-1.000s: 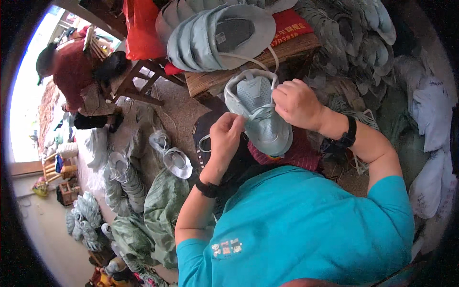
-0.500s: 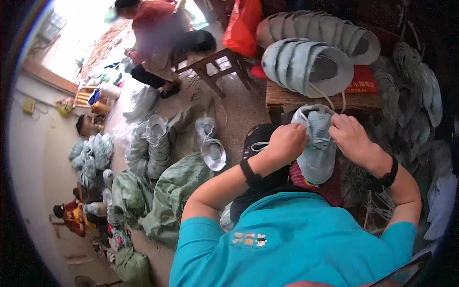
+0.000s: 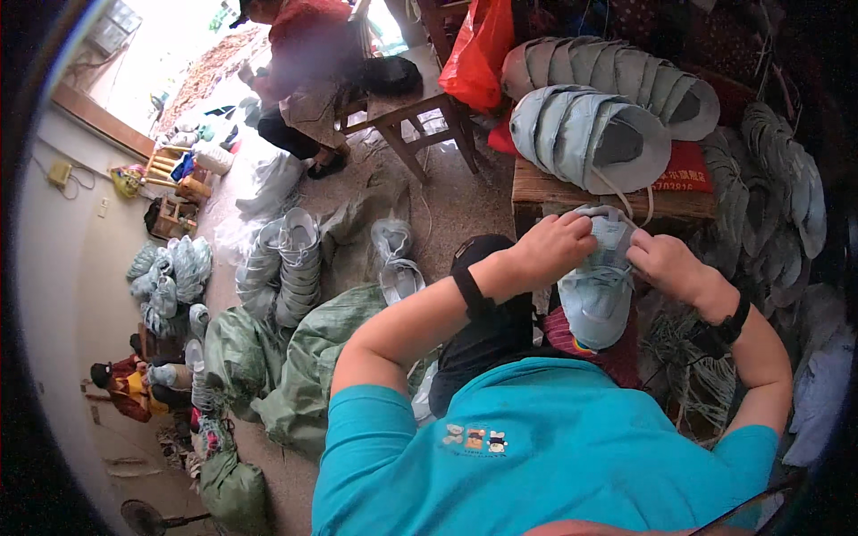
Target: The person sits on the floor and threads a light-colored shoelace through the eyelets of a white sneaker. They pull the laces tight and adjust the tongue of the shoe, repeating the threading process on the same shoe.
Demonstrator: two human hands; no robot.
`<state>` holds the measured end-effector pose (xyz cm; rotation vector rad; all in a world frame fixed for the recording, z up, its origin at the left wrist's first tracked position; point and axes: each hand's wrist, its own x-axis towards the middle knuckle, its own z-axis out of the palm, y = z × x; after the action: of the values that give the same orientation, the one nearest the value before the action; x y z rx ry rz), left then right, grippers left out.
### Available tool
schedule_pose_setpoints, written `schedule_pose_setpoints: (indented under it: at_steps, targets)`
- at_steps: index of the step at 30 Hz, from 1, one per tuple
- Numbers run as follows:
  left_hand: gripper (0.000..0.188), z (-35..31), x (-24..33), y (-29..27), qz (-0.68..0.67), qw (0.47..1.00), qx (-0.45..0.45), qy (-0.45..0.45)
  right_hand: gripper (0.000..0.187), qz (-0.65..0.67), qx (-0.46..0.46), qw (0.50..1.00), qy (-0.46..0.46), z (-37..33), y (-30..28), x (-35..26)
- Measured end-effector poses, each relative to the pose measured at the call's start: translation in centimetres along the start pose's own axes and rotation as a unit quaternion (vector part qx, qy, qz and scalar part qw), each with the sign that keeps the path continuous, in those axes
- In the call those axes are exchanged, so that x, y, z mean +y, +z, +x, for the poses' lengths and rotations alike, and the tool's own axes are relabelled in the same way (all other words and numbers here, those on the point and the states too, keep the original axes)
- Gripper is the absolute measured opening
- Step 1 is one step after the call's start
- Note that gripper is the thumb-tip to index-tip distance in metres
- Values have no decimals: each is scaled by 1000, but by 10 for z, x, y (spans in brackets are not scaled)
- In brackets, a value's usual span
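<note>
A pale grey-blue lace-up shoe rests toe toward me on my lap, over a dark red striped cloth. My left hand is closed at the left side of the shoe's opening, its fingertips pinching the edge by the eyelets. On the other side my right hand pinches a white shoelace, which loops up in front of the stacked shoe parts. Part of the lacing crosses the tongue between my hands. What lies under my left fingers is partly hidden.
Nested rows of shoe uppers stand on a wooden bench ahead. Bundled uppers and loose laces are at right. Green sacks and shoe stacks lie at left. A person in red sits near a wooden stool.
My left hand has moved up and right toward the shoe's opening. My right hand has shifted slightly down and right. The whole view has tilted a little.
</note>
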<state>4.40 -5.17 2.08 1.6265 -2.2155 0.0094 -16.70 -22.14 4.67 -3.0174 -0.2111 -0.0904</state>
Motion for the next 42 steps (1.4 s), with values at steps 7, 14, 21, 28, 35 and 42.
schedule_pose_setpoints:
  at_steps: [7, 14, 21, 28, 35, 42]
  targets:
    - [15, -11, -7, 9, -113, 991, 62, -46, 16, 201, 65, 964, 163, -8, 8, -22]
    - [9, -10, 17, 48, -268, 904, 280, -182, 16, 255, 260, 893, 266, 2, 65, -28]
    - [23, -3, 37, -56, -677, 705, 180, -114, 11, 442, 68, 884, 135, 6, -11, -74]
    - [24, -23, 27, 24, -565, 711, 241, -343, 9, 137, 196, 932, 273, 12, 18, -59]
    - [18, -20, 42, 38, -279, 899, 200, -271, 8, -2, 201, 954, 222, 19, 25, -57]
    - [17, -12, 47, 37, -155, 940, 187, -241, 13, 165, 200, 907, 331, 27, 39, -62]
